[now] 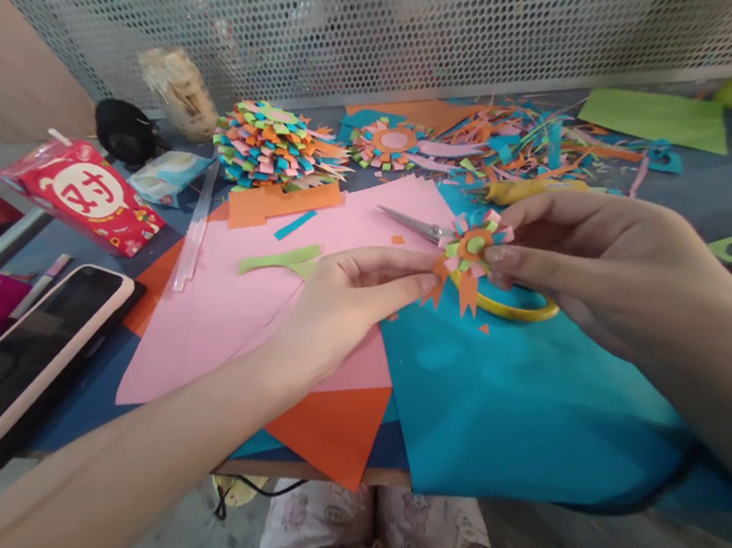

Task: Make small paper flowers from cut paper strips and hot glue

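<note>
A small paper flower (469,253) of orange, green and pink fringed layers is held between both my hands above the table. My left hand (349,299) pinches its left orange petals with fingers closed. My right hand (579,250) grips its right side, fingers curled round it. Under the flower lie scissors (424,229) with yellow handles, partly hidden by my right hand. Below them spread a blue paper sheet (510,399), a pink sheet (236,309) and an orange sheet (333,431).
A phone (32,354) in a pink case lies at the left, a red packet (83,199) behind it. A multicoloured paper ball (264,143), a flat paper flower (389,142), paper scraps (525,150) and a green sheet (656,117) lie at the back, before a perforated wall.
</note>
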### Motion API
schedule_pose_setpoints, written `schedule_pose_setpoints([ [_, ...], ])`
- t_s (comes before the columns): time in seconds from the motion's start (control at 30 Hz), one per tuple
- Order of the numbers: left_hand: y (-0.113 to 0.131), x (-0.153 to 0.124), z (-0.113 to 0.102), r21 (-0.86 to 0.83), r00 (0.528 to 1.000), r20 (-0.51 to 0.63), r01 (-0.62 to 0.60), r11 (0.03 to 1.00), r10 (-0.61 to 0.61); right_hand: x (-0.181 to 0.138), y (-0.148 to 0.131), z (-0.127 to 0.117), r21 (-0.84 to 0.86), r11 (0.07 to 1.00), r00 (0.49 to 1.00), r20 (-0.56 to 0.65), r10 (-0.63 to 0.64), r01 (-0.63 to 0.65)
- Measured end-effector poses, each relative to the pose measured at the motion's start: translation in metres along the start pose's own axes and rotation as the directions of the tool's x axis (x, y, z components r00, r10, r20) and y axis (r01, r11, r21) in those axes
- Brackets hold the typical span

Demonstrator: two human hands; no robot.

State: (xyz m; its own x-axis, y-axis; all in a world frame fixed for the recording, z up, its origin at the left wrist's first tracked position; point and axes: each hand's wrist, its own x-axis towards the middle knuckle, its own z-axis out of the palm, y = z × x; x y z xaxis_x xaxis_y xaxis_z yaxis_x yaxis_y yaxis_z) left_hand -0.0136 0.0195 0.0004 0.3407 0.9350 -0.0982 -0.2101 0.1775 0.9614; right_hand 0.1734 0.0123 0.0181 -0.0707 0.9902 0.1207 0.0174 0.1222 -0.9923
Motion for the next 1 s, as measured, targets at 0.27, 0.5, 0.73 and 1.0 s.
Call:
schedule_pose_setpoints([
  [0.27,0.0007,0.0004,-0.0025,0.004,1.0,-0.021,0.003,1.0,-0.003,0.0041,-0.002,-0.0018,0.001,0.992,0.975,-0.187,0.121,-0.123],
  [0.5,0.0,0.0012,-0.002,0.037,1.0,0.019,0.005,0.999,-0.005,0.0016,-0.0014,0.0033,0.043,0.988,0.981,-0.119,0.151,-0.147],
  [0.73,0.0005,0.0005,-0.0013,0.063,0.999,0.034,-0.032,0.998,0.03,0.0016,-0.0003,0.0034,0.023,0.991,0.985,-0.109,0.137,-0.135],
  [1.0,0.0036,-0.0005,-0.0016,0.114,0.993,0.055,-0.106,0.988,0.101,0.0009,0.0003,0.0032,-0.02,0.994,0.988,-0.11,0.107,-0.11],
])
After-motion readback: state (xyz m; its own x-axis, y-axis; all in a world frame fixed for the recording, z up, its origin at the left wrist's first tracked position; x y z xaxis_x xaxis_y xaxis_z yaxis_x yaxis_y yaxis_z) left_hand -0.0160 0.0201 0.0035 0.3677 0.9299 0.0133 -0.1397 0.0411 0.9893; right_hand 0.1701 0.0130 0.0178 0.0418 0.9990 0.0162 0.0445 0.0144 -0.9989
